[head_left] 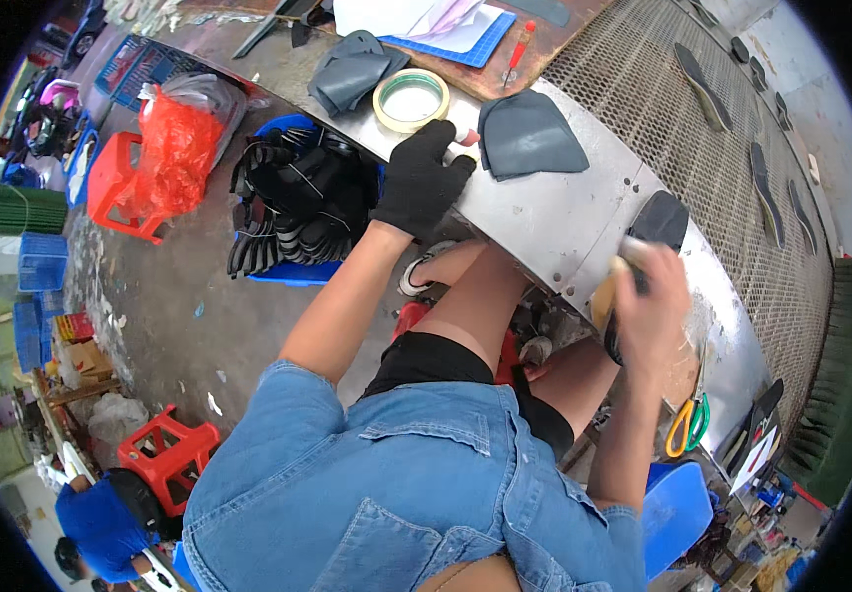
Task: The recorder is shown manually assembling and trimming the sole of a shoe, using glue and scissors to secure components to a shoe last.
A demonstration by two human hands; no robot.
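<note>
My left hand [424, 180], in a black glove with bare fingertips, reaches over the near edge of the metal bench, fingers apart, holding nothing I can see. It is between a roll of masking tape [411, 100] and a stack of dark grey flat pieces [530, 136]. My bare right hand [655, 296], smeared by motion, is curled at the bench's front edge. A tan and black thing [603, 304] shows by its fingers; I cannot make out its kind. Just beyond lies a black sole-shaped piece [661, 220] on the metal.
More grey pieces [355, 74] and a red-handled tool [519, 49] lie farther back. A mesh conveyor [643, 79] carries soles [766, 192]. Scissors [687, 424] rest at the right. Below left stands a blue crate [293, 273] of black parts; red stools [167, 449] and a seated person [105, 518] are beyond.
</note>
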